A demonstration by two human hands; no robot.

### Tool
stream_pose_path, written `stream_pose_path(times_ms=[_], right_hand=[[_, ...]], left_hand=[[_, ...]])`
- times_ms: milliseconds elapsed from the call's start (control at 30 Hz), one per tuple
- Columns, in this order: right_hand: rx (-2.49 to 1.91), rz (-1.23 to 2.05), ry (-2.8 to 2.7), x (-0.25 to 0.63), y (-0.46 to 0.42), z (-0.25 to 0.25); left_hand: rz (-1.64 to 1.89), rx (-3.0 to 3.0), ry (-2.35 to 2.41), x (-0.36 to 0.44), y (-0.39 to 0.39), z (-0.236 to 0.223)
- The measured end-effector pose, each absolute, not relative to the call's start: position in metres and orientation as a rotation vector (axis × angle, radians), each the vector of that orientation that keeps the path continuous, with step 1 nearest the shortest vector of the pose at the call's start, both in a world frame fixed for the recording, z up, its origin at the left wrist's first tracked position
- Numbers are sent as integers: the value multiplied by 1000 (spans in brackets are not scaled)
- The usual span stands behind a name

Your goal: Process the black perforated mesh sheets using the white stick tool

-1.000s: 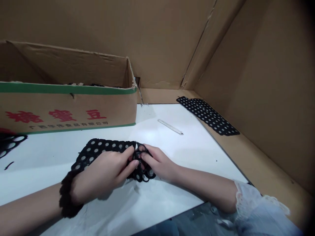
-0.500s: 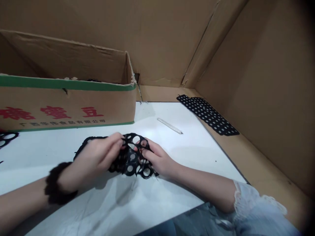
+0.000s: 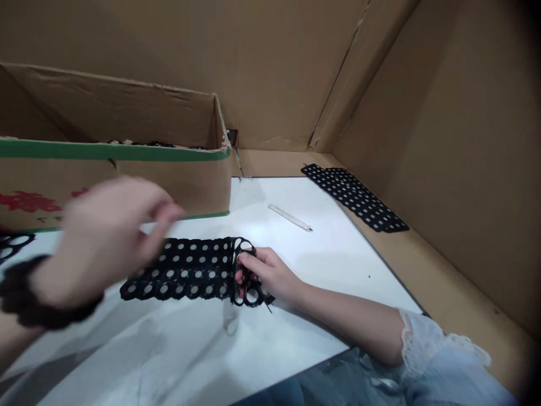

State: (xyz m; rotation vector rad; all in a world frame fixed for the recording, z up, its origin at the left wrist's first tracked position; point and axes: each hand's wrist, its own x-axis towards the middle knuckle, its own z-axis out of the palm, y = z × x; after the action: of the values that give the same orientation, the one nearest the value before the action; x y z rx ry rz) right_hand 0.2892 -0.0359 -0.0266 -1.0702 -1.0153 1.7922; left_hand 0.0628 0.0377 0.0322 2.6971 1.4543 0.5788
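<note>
A black perforated sheet (image 3: 186, 274) with rows of round holes lies on the white table. My right hand (image 3: 270, 273) is closed on its right end, where a strip with larger holes is bunched between thumb and fingers. My left hand (image 3: 114, 231), with a dark scrunchie (image 3: 46, 293) on the wrist, is raised above the sheet's left end, in front of the carton. Motion smears its fingers, so whether it holds anything is unclear.
An open cardboard carton (image 3: 190, 180) with black scraps inside stands at the back left. A pale craft knife (image 3: 290, 217) lies on the white table (image 3: 296, 327). Several black perforated sheets (image 3: 355, 197) rest at the right, beside the cardboard wall (image 3: 456, 169). Another black scrap (image 3: 14, 245) is at the left edge.
My left hand has left the bunched strip and moved left and up, uncovering most of the sheet. The right hand stays on the sheet's right end.
</note>
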Motion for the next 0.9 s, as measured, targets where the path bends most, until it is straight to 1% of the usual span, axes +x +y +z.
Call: stream_pose_path(times_ms=[33, 67, 133, 200, 267, 400, 600, 733, 900], right_hand=[[-1062, 1796, -1010, 289, -36, -27], [-1051, 1795, -1009, 289, -36, -28], [-1024, 1787, -1018, 289, -37, -30], [-992, 1782, -1051, 288, -38, -32], [-959, 1782, -1059, 288, -38, -32], [-963, 1883, -956, 287, -35, -31], [-930, 1985, -987, 288, -31, -33], [-790, 1950, -1198, 288, -31, -33], [-774, 1860, -1393, 290, -32, -26]], left_hand=[[413, 2835, 1307, 74, 25, 22], [327, 2881, 1093, 85, 14, 13], [195, 2755, 921, 100, -1, 0], [143, 2540, 863, 106, -7, -5], [166, 2338, 830, 107, -8, -6], [249, 2045, 755, 104, -5, -10], [235, 1566, 772, 108, -10, -16], [270, 1457, 813, 110, -13, -11], [238, 1421, 748, 107, -8, -11]])
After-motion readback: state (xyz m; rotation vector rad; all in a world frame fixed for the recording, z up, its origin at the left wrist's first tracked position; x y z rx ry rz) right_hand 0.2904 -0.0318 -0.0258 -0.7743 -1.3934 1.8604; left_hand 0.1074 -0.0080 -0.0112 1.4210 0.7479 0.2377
